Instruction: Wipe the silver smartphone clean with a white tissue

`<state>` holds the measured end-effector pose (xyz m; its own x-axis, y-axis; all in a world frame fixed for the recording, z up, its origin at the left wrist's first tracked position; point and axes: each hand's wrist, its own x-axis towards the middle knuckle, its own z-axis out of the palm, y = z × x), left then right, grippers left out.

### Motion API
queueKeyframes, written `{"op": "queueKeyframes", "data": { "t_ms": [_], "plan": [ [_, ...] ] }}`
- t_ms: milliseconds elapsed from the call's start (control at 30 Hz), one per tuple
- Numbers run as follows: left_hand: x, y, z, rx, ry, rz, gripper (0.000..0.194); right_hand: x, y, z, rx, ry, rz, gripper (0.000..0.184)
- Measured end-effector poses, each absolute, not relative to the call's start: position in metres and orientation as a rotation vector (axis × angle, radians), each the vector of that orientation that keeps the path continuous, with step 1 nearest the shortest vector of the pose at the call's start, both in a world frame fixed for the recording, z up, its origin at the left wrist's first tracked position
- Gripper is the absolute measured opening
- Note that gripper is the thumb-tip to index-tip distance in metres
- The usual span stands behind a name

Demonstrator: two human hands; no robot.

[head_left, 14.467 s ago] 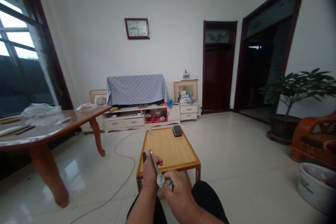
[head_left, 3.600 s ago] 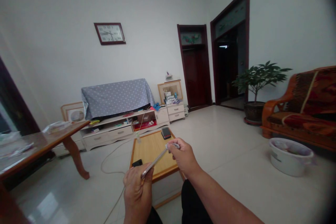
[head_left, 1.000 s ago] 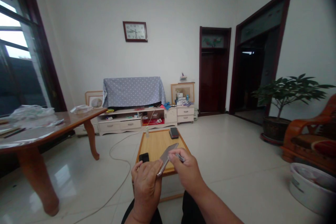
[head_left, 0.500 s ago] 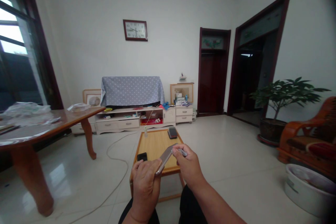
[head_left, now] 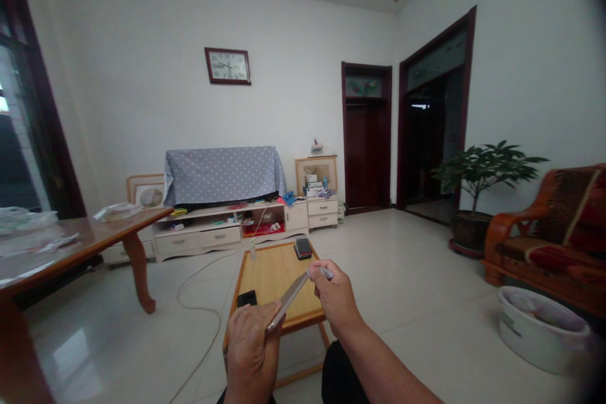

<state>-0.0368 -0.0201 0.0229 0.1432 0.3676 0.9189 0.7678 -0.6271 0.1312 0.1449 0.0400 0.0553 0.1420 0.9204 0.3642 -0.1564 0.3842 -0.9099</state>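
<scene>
My left hand (head_left: 253, 341) is closed around the near end of a thin, flat phone (head_left: 292, 298), tilted with its far end raised. In my right hand (head_left: 337, 297), the fingers pinch a small whitish cloth (head_left: 326, 272) against the phone's far end. Both hands are over the near part of a low wooden table (head_left: 269, 271). On that table, a black phone (head_left: 247, 298) lies just beyond my left hand. Farther off are a dark rectangular stack (head_left: 303, 249) and a small clear bottle (head_left: 252, 251).
A larger brown table (head_left: 111, 224) with plastic bags stands at the left. A cable (head_left: 199, 308) runs over the floor. Against the far wall is a white cabinet (head_left: 199, 240). To the right are a potted plant (head_left: 473, 221), a wooden armchair (head_left: 516, 240) and a white tub (head_left: 540, 334).
The head view has turned to the right and tilted up, so the room sits farther left and lower. Both hands keep hold of the phone and cloth, with the right fingers still at its far end.
</scene>
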Motion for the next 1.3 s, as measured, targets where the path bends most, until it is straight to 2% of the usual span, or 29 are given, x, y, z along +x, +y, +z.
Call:
{"op": "queueKeyframes", "data": {
  "t_ms": [200,367,433,567,700,933,1000,1133,1300],
  "plan": [
    [-0.036,-0.019,0.025,-2.089,-1.151,-1.497,0.027,0.132,0.013,0.053,-0.728,-1.335,0.873,0.028],
    [-0.034,-0.021,0.028,-2.088,-1.198,-1.670,0.020,0.145,0.041,0.056,-0.743,-1.114,1.017,0.035],
    [-0.033,-0.021,0.027,-2.089,-1.329,-1.797,0.018,0.153,0.053,0.057,-0.740,-1.043,1.058,0.040],
    [-0.028,-0.024,0.032,-2.035,-1.688,-2.192,0.030,0.163,0.056,0.056,-0.762,-1.082,1.113,0.047],
    [-0.022,-0.026,0.043,-1.905,-1.789,-2.566,0.038,0.165,0.048,0.055,-0.751,-1.280,1.127,0.050],
    [-0.024,-0.024,0.045,-1.998,-1.774,-2.894,0.045,0.170,0.046,0.059,-0.665,-1.381,1.152,0.039],
    [-0.033,-0.022,0.041,-2.162,-1.836,-2.883,0.041,0.174,0.046,0.061,-0.659,-1.375,1.184,0.038],
    [-0.048,-0.021,0.037,-2.614,-2.037,-2.513,0.028,0.182,0.040,0.070,-0.685,-1.444,1.182,0.030],
    [-0.037,-0.026,0.049,-2.926,-1.963,-2.289,0.028,0.180,0.027,0.081,-0.696,-1.715,0.991,0.018]
  ]
}}
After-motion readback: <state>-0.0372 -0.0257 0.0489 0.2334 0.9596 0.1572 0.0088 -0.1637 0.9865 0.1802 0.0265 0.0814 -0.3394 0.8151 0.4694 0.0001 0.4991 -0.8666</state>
